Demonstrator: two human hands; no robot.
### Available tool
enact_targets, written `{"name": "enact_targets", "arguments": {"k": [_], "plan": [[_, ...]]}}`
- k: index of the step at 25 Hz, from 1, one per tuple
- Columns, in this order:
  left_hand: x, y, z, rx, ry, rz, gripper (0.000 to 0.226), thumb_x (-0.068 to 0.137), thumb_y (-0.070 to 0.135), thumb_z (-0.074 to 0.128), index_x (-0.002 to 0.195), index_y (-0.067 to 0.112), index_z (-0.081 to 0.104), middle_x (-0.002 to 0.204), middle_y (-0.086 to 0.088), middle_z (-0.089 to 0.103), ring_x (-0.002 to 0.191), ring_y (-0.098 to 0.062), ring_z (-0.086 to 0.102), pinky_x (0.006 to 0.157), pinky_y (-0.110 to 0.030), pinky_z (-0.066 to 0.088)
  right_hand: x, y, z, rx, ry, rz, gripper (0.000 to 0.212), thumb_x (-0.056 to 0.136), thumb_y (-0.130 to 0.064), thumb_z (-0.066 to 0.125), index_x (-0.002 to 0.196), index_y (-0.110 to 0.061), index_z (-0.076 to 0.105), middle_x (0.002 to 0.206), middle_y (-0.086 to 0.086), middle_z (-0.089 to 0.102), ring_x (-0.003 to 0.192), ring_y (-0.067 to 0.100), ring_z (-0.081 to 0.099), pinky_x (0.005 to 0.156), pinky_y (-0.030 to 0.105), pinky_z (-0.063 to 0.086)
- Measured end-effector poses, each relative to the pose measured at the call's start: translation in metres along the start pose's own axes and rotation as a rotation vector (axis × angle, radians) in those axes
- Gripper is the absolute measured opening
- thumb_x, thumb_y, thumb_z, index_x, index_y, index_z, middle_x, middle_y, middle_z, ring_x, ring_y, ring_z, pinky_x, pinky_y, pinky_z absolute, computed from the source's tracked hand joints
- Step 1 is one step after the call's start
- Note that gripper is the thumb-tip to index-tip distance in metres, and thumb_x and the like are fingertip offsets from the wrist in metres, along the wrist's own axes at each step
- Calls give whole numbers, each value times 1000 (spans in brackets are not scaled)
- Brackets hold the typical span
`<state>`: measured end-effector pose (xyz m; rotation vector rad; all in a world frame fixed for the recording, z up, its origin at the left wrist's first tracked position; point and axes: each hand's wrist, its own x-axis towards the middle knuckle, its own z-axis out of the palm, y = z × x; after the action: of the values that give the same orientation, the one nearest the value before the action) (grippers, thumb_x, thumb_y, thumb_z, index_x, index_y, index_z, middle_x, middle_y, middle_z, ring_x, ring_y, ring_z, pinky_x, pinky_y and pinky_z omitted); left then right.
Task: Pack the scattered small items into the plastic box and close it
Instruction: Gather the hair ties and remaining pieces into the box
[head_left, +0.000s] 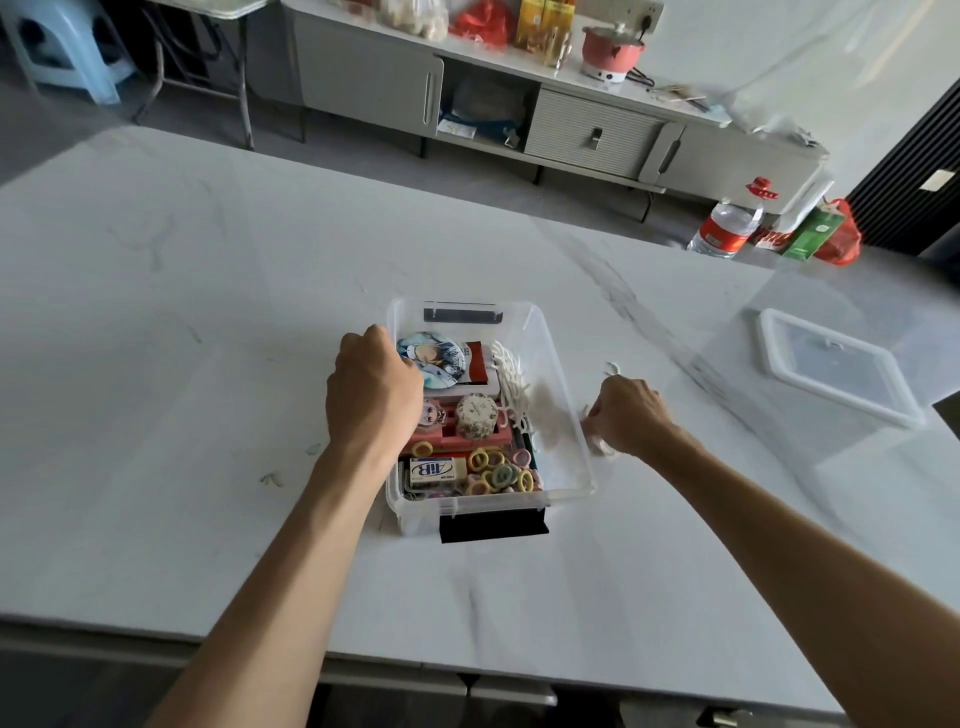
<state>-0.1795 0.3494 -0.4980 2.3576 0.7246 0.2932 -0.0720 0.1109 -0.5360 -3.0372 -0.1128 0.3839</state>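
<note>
Roughly near-to-far, plastic box (558, 452) lengthwise

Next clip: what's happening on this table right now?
A person is packing a clear plastic box on a marble table. It already holds a round badge, an eraser, hair ties and white netting. The left hand sits curled over the box's left rim, fingers hidden. The right hand pinches small white pieces off the table beside the right wall. The lid lies apart to the right; the box is open.
</note>
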Motion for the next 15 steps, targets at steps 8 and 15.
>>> {"name": "enact_targets", "arguments": {"k": [8,15], "plan": [[2,-1,0,-57,-27,-9,25,96,10,45,117,1,55,115,-19,58,102,-33,58,81,-40,49,-18,-72,-81,628,214,-167,10,70,-18,83,65,-18,74,52,-2,68,41,4,61,42,17,50],[4,-3,1,-101,-22,-2,34,96,11,48,129,2,52,123,-18,59,105,-32,60,88,-46,52,-7,-98,-63,267,308,-213,31,77,-22,78,60,-2,62,57,11,62,48,20,52,49,35,49]]}}
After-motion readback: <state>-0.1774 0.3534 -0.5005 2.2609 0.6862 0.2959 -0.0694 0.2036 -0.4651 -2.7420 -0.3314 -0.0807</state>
